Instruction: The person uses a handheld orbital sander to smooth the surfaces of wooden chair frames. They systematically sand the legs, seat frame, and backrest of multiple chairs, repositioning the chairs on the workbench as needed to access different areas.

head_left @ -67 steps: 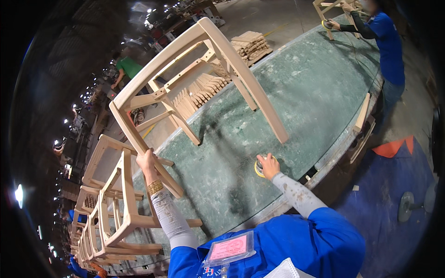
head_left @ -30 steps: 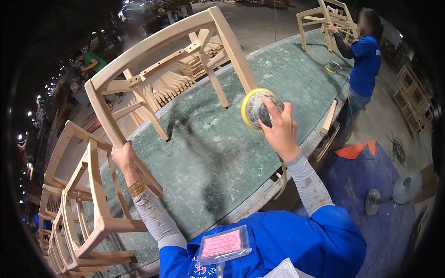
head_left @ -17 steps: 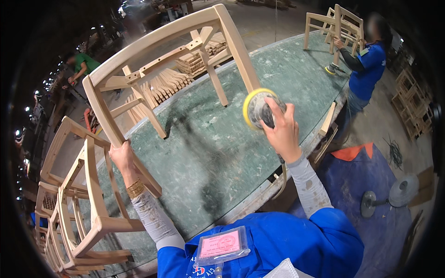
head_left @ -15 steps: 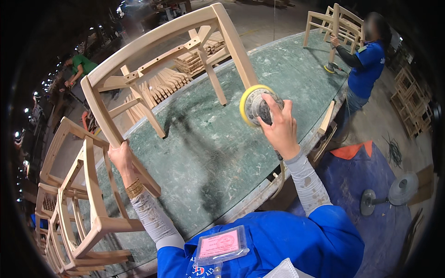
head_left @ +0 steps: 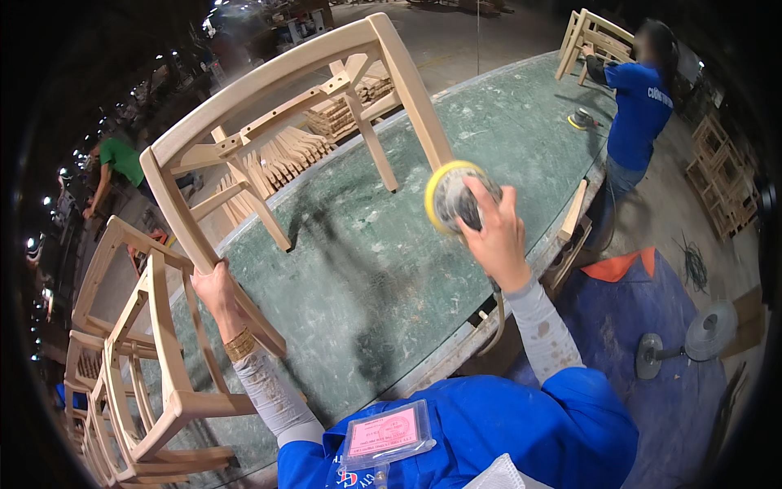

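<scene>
The left hand [head_left: 216, 291] is closed around one side of the wooden chair frame [head_left: 261, 75] on the green table [head_left: 505, 122], probably so it can't wobble. The right hand [head_left: 498, 236] holds a round sander [head_left: 454, 198] from above, likely to steer it, by the frame's other side; I can't tell if they touch. I count two sanders, counting the far sander [head_left: 581, 120], and one fan [head_left: 710, 332].

Dim hall, scattered lights [head_left: 32, 243], grey floor [head_left: 664, 232], fan [head_left: 710, 330]
</scene>
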Motion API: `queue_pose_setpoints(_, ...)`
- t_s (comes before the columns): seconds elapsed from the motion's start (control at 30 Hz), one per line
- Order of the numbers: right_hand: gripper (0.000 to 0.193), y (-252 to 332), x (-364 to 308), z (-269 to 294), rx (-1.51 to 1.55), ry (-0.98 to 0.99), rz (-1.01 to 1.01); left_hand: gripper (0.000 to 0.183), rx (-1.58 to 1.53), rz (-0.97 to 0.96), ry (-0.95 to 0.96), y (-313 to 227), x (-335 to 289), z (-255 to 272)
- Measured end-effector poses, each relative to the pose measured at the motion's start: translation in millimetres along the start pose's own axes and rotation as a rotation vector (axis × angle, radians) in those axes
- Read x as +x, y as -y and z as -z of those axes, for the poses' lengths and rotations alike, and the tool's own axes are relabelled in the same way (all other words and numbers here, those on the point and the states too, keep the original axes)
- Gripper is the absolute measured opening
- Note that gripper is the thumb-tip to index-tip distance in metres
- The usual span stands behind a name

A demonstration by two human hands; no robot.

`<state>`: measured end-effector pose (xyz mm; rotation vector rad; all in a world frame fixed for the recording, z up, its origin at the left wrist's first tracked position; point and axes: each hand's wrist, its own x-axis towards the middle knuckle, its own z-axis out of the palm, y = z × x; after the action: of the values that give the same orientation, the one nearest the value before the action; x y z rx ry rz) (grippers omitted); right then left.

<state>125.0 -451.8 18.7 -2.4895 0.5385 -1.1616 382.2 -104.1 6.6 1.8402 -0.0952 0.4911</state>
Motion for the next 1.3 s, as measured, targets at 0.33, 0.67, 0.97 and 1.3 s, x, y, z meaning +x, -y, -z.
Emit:
queue_pose_setpoints(0.33,0.067,5,21,-1,-0.012,-0.028,0.052,0.016,-0.038,-0.054,-0.007,8,-2,2)
queue_pose_setpoints(0.67,0.070,10,17,-2,-0.054,-0.012,0.030,0.015,0.044,-0.044,-0.050,4,-3,3)
queue_pose_setpoints(0.97,0.068,12,0,2,-0.081,0.031,0.041,0.014,0.002,-0.033,-0.022,-3,-12,2)
queue_pose_setpoints(1.3,0.067,10,8,5,-0.061,-0.013,0.023,0.018,0.051,-0.045,-0.029,-6,-14,4)
